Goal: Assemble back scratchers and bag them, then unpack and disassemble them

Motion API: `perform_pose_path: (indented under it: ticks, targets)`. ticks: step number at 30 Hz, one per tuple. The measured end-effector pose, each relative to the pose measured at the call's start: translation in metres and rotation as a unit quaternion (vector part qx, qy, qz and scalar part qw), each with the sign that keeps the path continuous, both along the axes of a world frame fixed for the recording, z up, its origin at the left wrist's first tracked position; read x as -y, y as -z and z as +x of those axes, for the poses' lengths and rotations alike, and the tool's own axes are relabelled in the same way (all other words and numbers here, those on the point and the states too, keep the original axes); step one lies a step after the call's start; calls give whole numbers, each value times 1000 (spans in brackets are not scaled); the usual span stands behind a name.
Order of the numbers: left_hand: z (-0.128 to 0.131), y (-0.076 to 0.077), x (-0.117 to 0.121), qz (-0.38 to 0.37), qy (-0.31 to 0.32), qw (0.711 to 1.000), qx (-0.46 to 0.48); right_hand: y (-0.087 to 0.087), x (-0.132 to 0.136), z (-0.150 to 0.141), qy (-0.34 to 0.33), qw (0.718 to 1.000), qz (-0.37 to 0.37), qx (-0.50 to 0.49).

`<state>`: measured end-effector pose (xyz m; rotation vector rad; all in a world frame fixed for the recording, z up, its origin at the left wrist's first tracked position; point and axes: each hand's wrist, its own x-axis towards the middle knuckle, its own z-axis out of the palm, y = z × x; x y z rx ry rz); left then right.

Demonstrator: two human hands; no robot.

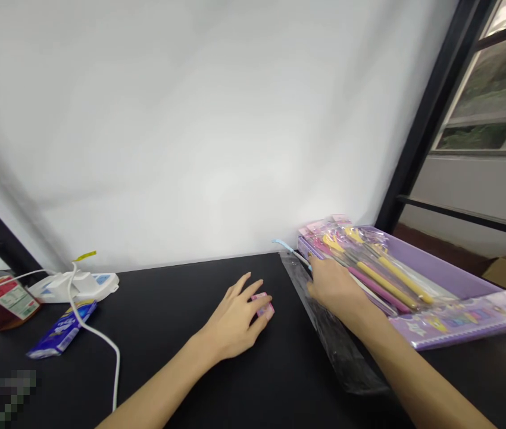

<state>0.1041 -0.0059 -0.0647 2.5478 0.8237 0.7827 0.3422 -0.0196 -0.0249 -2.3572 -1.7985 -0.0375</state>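
Observation:
My left hand (235, 319) lies low over the black tabletop, thumb and a finger on either side of a small pink piece (262, 304); its other fingers are stretched out. A thin light blue stick (289, 248) runs into the closed fingers of my right hand (331, 283), which is at the left edge of a purple display box (440, 268). Its far part is hidden by the hand. Several wrapped sticks (382, 277) in yellow and pink, some with yellow shaped tops, lie in the box. Under my right hand and forearm stretches a long clear plastic sleeve (342, 351).
At the left are a white power strip (96, 287) with a white cable (105, 339), a blue packet (63, 330) and a bottle (5, 301) of brown liquid. A white wall (217, 137) stands behind the table (155, 322); a black frame post (431, 107) rises at the right.

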Motion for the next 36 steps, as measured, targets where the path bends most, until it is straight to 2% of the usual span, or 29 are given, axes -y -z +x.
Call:
perform_pose_path:
  ticks: [2, 4, 7, 9, 11, 13, 14, 15, 17, 18, 19, 20, 22, 25, 27, 29, 31, 33, 35, 36]
  targets:
    - [-1, -4, 4, 13, -14, 999, -49, 0, -4, -6, -33, 999, 24, -35]
    - [-4, -8, 4, 15, -43, 997, -60, 4, -9, -12, -46, 997, 21, -55]
    - [-16, -10, 2, 8, -66, 997, -31, 13, -13, -19, -40, 998, -35, -40]
    - [-26, -8, 1, -5, -76, 997, -3, 15, -14, -26, -41, 997, -41, -46]
    - [-34, -5, 1, -31, -93, 994, 40, 12, -12, -36, -63, 994, 8, -94]
    - [-39, -4, 1, -85, -105, 986, 95, 6, -10, -52, -105, 966, 73, -226]
    - [-40, -4, 1, -126, -102, 979, 124, 2, -9, -62, -130, 931, 94, -329]
    - [-41, -5, 1, -170, -94, 969, 153, 0, -8, -74, -153, 876, 104, -446]
    - [-42, -7, 3, -245, -62, 948, 194, -1, -7, -96, -188, 720, 104, -660]
    - [-43, -8, 5, -270, -45, 941, 202, 0, -7, -106, -197, 640, 99, -736]
    - [-45, -10, 6, -280, -34, 939, 198, 2, -7, -114, -200, 572, 98, -789]
    - [-46, -12, 7, -275, -31, 944, 182, 4, -8, -119, -196, 518, 99, -827]
    - [-51, -15, 8, -226, -43, 966, 119, 9, -8, -124, -153, 433, 112, -881]
    - [-55, -17, 8, -105, -80, 991, -4, 12, -8, -122, -68, 316, 142, -936]
    - [-53, -16, 7, -39, -105, 991, -75, 13, -6, -121, -42, 270, 150, -950]
    - [-47, -16, 8, 8, -124, 985, -121, 12, -3, -123, -35, 257, 158, -953]
    - [-39, -19, 9, 17, -123, 984, -130, 8, -1, -125, -15, 257, 167, -952]
    - [-33, -25, 10, -31, -97, 990, -93, 0, -1, -124, 6, 261, 173, -950]
    - [-34, -34, 8, -162, -33, 986, -38, -11, -3, -114, -7, 269, 181, -946]
    - [-39, -39, 6, -249, 10, 968, -15, -18, -4, -104, -27, 273, 190, -943]
